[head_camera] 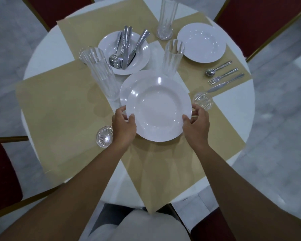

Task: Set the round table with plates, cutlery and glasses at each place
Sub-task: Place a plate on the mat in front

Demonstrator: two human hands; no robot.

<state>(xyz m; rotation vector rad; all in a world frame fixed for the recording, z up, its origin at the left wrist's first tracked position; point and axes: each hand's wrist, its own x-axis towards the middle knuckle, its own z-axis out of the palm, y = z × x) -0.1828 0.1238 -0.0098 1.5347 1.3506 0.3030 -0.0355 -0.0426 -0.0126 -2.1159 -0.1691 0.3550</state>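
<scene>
My left hand [124,126] and my right hand [196,125] grip opposite rims of a white plate [157,112] above the near tan placemat [160,162]. A second plate edge [129,84] shows just beneath and behind it. Farther back, a white plate [142,47] holds a pile of cutlery [124,49]. At the right place lie a plate [201,42] and a spoon, fork and knife [222,75]. Tall clear glasses stand at the left [101,72], centre [172,58] and back [166,18].
Two short clear glasses stand near my hands, one by the left wrist [104,136], one beside the right hand [202,100]. Red chairs with gold frames [254,20] ring the round white table [233,108]. A tan placemat [59,105] lies at the left.
</scene>
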